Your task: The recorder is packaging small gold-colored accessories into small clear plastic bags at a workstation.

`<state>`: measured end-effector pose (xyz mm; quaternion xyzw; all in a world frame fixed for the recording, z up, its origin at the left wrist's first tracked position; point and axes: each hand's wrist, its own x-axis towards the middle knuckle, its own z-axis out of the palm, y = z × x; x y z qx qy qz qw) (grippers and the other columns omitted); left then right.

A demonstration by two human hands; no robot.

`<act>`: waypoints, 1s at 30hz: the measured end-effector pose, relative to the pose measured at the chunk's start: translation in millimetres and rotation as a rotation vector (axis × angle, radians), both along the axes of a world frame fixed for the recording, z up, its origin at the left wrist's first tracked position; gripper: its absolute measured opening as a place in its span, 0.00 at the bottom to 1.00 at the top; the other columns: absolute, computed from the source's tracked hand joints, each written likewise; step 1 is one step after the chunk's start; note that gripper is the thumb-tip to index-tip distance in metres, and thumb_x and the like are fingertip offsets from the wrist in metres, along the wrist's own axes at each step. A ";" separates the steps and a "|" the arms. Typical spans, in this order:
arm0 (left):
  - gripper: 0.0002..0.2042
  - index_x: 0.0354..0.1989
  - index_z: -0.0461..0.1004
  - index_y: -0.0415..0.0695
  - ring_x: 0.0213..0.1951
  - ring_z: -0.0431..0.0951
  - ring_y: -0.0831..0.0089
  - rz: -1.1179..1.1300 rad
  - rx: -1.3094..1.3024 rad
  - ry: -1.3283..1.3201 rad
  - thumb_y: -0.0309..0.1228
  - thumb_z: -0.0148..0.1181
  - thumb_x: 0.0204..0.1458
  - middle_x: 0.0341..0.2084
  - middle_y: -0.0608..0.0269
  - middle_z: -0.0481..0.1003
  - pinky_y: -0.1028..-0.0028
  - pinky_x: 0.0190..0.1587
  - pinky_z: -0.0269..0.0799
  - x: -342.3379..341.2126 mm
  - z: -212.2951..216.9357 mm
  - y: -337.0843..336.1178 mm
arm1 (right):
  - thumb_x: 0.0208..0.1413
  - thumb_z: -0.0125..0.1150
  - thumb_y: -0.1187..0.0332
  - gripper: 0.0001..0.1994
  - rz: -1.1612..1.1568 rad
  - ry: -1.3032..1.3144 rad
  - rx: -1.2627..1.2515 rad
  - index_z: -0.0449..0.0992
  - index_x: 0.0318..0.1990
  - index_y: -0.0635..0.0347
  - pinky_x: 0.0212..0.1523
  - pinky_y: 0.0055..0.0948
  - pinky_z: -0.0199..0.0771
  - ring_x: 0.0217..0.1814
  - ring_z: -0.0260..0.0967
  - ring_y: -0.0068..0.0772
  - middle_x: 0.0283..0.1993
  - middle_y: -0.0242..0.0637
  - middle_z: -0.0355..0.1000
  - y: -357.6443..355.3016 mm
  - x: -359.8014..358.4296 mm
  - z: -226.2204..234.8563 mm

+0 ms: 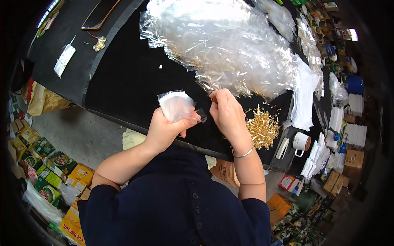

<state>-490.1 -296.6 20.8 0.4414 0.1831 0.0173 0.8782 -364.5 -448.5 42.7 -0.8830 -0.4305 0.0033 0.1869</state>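
My left hand (166, 129) is closed round a stack of small clear plastic bags (174, 102), fanned slightly. The corner of one bag sticks out past my thumb. To its right, my right hand (227, 112) pinches a clear plastic bag (204, 85) at the near edge of a big heap. That heap of filled clear bags (230, 41) spreads over the far part of the black table, with gold bits showing along its edges. Beside my right wrist lies a loose pile of small gold metal pieces (263, 128). My right fingertips are partly hidden.
White sheets (304, 94), a white stapler-like object (282, 148) and a mug (301, 142) lie on the right. At the left are a phone (99, 14), a gold trinket (99, 44) and a white packet (64, 60). Cartons (80, 176) stand on the floor.
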 end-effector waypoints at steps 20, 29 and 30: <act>0.13 0.42 0.74 0.36 0.36 0.78 0.77 0.059 -0.077 -0.053 0.27 0.66 0.52 0.36 0.60 0.77 0.81 0.29 0.74 -2.9 -1.4 -0.4 | 0.48 0.63 0.83 0.05 0.133 0.576 0.484 0.77 0.33 0.67 0.33 0.26 0.73 0.33 0.72 0.29 0.33 0.38 0.76 20.5 -22.2 46.2; 0.12 0.44 0.72 0.36 0.38 0.76 0.76 0.169 0.124 -0.064 0.34 0.51 0.63 0.39 0.57 0.76 0.79 0.33 0.75 0.9 -0.5 31.7 | 0.48 0.66 0.81 0.10 0.009 0.070 0.468 0.78 0.39 0.64 0.33 0.26 0.74 0.34 0.73 0.31 0.36 0.37 0.74 23.3 11.4 33.3; 0.13 0.44 0.72 0.36 0.38 0.76 0.75 0.008 0.160 -0.055 0.34 0.49 0.64 0.39 0.56 0.76 0.79 0.33 0.75 -0.3 0.2 32.3 | 0.47 0.66 0.80 0.12 -0.038 0.109 0.516 0.77 0.41 0.63 0.33 0.26 0.74 0.34 0.73 0.30 0.36 0.37 0.74 20.6 6.4 31.5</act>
